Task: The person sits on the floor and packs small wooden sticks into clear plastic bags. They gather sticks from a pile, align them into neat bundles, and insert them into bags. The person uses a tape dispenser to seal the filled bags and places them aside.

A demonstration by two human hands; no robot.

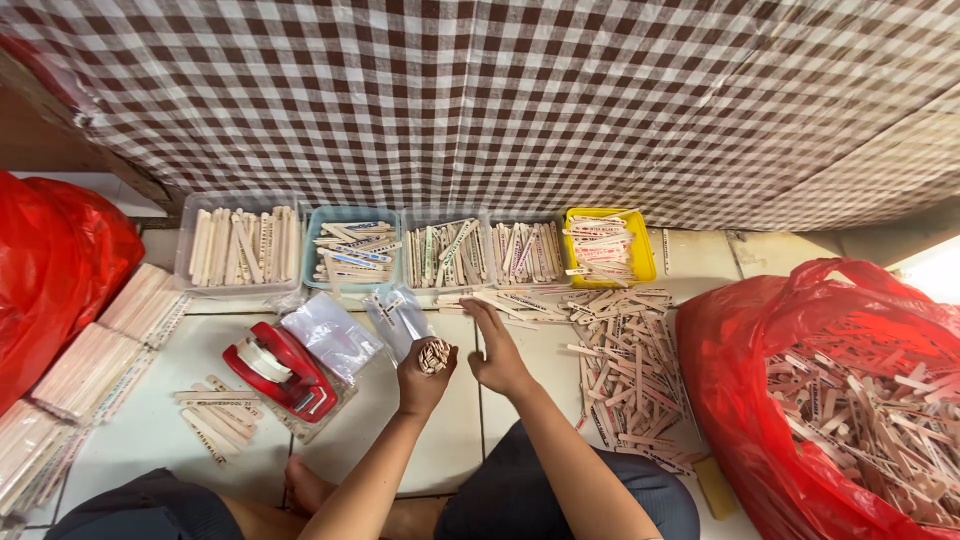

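Red tape dispenser (280, 370) at 9 o'clock of left hand (422, 378). Left hand fisted around upright bundle of wooden sticks (433, 355). Right hand (497, 350) open, fingers extended, empty, toward 12 o'clock. Loose stick pile (630, 370) at its 3 o'clock.

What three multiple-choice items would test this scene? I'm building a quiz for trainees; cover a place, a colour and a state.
1. Where is the red tape dispenser?
A. on the floor left of both hands
B. inside the yellow tray
C. in the right-side red bag

2. What colour is the rightmost tray in the row?
A. blue
B. yellow
C. black

3. What is the left hand doing?
A. lying flat and empty
B. gripping a bundle of sticks
C. holding scissors

Answers: 1 A, it sits on the tiles left of the left hand. 2 B, its rim is yellow. 3 B, stick ends poke from the closed fist, while the right hand reaches open toward loose sticks.
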